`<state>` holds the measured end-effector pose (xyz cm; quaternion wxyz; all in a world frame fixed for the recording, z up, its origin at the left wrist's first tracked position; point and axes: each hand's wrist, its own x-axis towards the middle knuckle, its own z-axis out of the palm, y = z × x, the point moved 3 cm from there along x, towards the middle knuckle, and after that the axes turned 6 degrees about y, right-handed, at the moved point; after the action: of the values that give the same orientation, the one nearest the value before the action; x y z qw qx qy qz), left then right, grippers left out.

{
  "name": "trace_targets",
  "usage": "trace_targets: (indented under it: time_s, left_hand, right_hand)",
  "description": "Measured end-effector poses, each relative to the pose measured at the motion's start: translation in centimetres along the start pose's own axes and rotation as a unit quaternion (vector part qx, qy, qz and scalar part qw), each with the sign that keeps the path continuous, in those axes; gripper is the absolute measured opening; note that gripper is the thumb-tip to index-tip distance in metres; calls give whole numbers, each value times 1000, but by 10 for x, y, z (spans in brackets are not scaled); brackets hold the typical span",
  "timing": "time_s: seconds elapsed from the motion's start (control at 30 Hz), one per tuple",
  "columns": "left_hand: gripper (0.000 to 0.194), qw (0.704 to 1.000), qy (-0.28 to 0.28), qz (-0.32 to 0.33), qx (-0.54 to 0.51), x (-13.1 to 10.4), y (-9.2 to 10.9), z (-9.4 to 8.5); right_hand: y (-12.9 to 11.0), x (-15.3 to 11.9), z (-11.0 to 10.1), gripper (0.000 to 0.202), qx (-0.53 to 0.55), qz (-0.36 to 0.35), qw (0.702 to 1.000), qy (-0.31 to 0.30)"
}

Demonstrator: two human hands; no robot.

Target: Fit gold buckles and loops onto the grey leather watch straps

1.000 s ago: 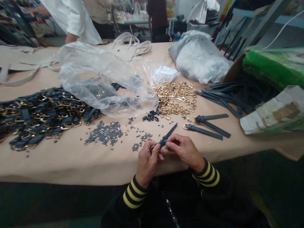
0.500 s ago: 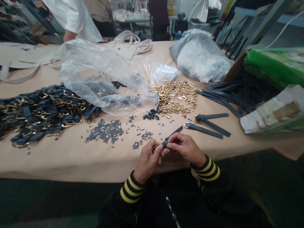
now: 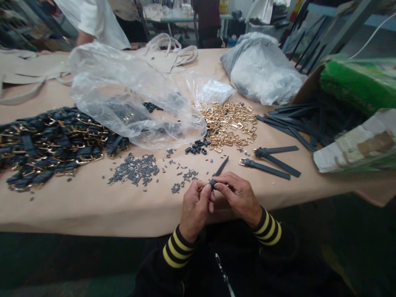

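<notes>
Dark strap point(image 3: 221, 166) held between your two hands above the near edge of the table point(image 3: 93, 206), right of the pile of small dark pieces point(image 3: 134, 170). Your left hand point(image 3: 195, 206) is closed in a pinch on the strap's near end, where a gold-coloured glint suggests a buckle; your right hand point(image 3: 238, 193) pinches it just beyond, thumb against fingers. The narrow free tail points to the far right, clear of your grip.

Handling, as judged from appearance: the strap should feel light, and firm but flexible; the tail stands out unsupported, so expect some springiness. Its surface looks matt and is unlikely to slip. The thick folded part near the buckle would be stiffest and gives you the surest hold; the tail would flex and steer poorly. Metal would be smoother under the thumb than the strap. Nothing here looks fragile, though the edges could crease under hard pinching. Similar straps point(image 3: 267, 169) lie to the right, buckle ends leftward.
</notes>
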<state>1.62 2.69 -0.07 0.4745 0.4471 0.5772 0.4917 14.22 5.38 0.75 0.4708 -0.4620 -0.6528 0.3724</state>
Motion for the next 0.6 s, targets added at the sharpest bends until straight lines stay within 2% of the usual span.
trace_targets:
  time_s: [0.17,0.23,0.3,0.37,0.47,0.6]
  left_hand:
    - [16,1000,-6,3,-4,0,-1,1]
    - [16,1000,-8,7,3,-1,-2,2]
    - [17,1000,0,7,4,-1,-4,3]
    - [18,1000,15,2,-7,-1,-5,3]
    - [22,999,30,-4,-43,1,-7,6]
    - [24,994,40,-17,-104,3,-12,9]
  right_hand:
    - [13,3,-6,17,62,106,992,-37]
    - [15,3,-6,16,72,122,989,-48]
    - [12,2,-5,12,43,98,994,-35]
    - [5,0,-2,10,-21,38,999,5]
    - [-6,-7,5,18,-101,-59,991,65]
    - [-7,-17,17,27,-126,-86,985,77]
